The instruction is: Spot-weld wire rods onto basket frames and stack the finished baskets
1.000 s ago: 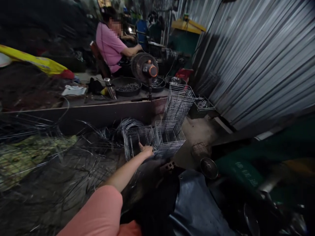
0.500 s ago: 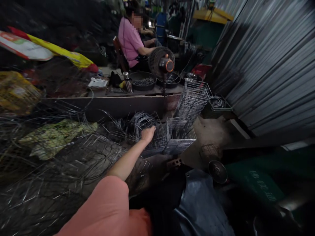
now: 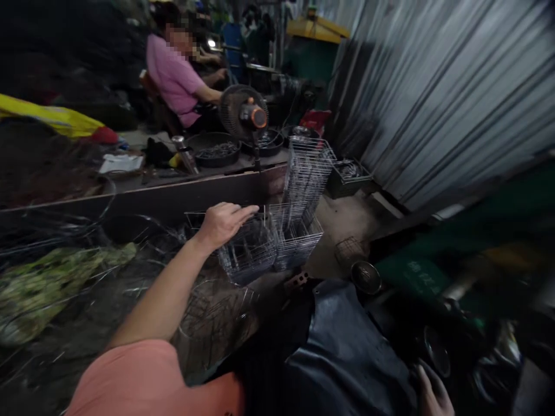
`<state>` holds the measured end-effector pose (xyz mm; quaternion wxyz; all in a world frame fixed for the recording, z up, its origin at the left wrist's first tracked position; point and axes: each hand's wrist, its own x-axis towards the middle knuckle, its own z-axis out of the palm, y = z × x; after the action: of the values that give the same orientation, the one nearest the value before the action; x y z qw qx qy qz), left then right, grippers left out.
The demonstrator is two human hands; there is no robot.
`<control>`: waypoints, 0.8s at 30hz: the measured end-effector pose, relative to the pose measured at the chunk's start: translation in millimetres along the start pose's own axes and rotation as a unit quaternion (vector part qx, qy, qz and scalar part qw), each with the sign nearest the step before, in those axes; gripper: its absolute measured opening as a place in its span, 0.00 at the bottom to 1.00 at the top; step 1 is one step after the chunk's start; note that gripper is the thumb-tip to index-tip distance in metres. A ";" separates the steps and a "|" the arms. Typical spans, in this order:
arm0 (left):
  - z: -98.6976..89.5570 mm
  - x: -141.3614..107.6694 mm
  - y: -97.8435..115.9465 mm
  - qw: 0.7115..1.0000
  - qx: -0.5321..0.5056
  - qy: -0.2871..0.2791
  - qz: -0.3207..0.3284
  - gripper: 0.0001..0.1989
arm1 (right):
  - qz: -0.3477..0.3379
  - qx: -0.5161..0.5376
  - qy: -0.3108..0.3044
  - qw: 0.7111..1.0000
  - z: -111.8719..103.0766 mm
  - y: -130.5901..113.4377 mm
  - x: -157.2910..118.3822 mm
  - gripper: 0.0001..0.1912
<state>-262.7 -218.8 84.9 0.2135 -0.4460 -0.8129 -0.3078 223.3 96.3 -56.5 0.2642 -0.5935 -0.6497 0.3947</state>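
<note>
Showing the left hand (image 3: 223, 224) open, palm down, at the rim of a wire basket (image 3: 248, 254), contact unclear. The right hand (image 3: 433, 393) was dim and cut off at the frame edge, its state unclear. Finished-looking baskets formed a short stack (image 3: 297, 242) beside it and a taller stack (image 3: 307, 176) behind. Loose wire (image 3: 56, 231) lay leftward; a seated co-worker (image 3: 173, 78) worked beyond.

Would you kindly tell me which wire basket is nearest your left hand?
The low wire basket just beneath the left hand; the tall stack stands further right.
</note>
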 end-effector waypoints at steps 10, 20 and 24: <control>61.7 36.7 157.9 0.728 -0.660 -0.004 -0.186 0.04 | -0.186 0.178 -0.110 0.960 0.7 -134.0 -24.1 0.30; 171.5 12.2 225.8 0.514 -0.675 -0.310 -0.430 0.06 | -0.045 0.459 -0.227 0.858 -13.3 -100.3 -87.2 0.22; 191.7 0.5 230.5 0.604 -0.596 -0.253 -0.464 0.07 | -0.020 0.487 -0.213 0.847 -20.3 -96.0 -86.5 0.21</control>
<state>-79.5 9.1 18.8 -0.4858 -0.0973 -0.5684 -0.6569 199.2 17.2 44.8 0.3824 -0.2762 -0.4262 0.7719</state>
